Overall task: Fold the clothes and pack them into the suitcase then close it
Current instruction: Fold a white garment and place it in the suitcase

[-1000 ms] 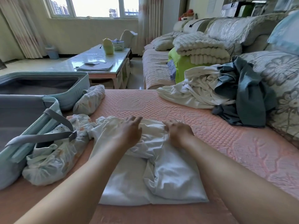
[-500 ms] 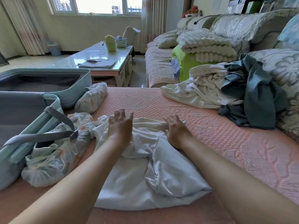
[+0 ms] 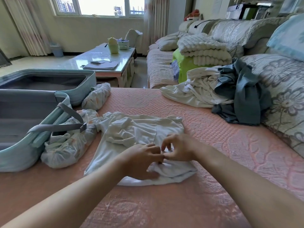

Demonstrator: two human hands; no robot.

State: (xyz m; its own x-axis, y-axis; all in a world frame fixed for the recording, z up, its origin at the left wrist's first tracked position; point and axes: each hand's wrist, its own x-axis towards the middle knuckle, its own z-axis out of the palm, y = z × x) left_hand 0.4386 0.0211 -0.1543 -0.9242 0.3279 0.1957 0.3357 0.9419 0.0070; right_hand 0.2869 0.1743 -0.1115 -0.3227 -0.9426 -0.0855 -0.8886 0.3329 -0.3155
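The crumpled white cotton garment [image 3: 131, 129] is lying on the pink quilted bed cover [image 3: 213, 145], near the open pale-blue hard-shell suitcase [image 3: 16, 160]. The left hand [image 3: 141, 160] is gripping bunched cloth at the garment's near edge with curled fingers. The right hand [image 3: 178, 150] is pinching the fabric beside it, touching the left hand's fingers. A heap of white and grey-blue clothes [image 3: 213, 89] is lying well apart at the right

We cannot read any words or numbers here. The papers [image 3: 102, 65] on the shiny coffee table [image 3: 77, 60] are too far and blurry.
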